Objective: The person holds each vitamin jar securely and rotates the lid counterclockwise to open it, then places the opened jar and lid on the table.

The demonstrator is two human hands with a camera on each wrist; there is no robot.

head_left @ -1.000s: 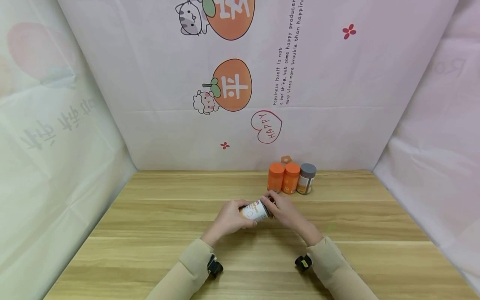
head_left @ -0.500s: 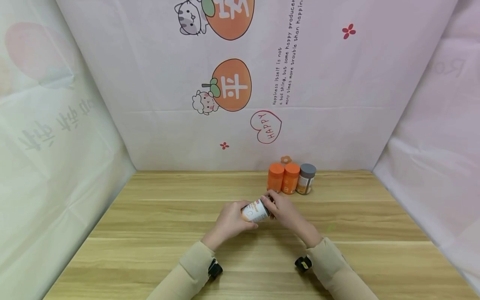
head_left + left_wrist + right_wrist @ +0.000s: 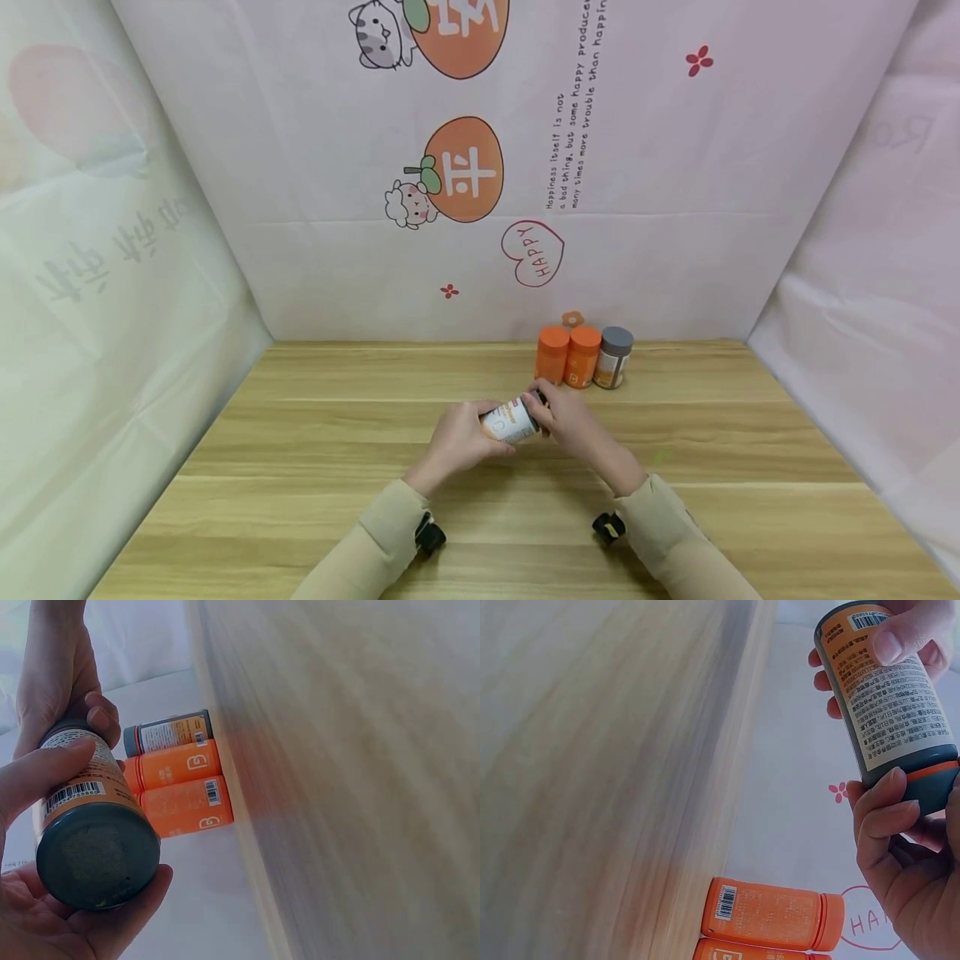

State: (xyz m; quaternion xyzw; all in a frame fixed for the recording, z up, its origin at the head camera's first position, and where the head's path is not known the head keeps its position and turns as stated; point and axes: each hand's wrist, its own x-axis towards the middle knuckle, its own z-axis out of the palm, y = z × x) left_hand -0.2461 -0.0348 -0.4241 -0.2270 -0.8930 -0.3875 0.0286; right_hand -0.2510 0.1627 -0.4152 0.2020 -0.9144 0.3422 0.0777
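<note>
Above the middle of the table, a grey pill bottle (image 3: 510,422) with a white and orange label is tilted, its capped end toward the right. My left hand (image 3: 459,442) grips the body, thumb along the label; its dark base (image 3: 97,855) faces the left wrist camera. The fingers of my right hand (image 3: 567,421) curl round the dark cap (image 3: 931,784) at the other end. In the right wrist view an orange ring shows between cap and body. Part of the cap is hidden behind the right fingers.
Behind the hands, two orange bottles (image 3: 551,357) and a grey-capped bottle (image 3: 613,358) stand upright in a row near the back edge of the wooden table (image 3: 315,417). Printed white cloth (image 3: 337,275) hangs behind and at both sides.
Both hands stay in nearly the same place on the bottle. The right fingers shift slightly around the cap, and the bottle's label turns a little back and forth.
</note>
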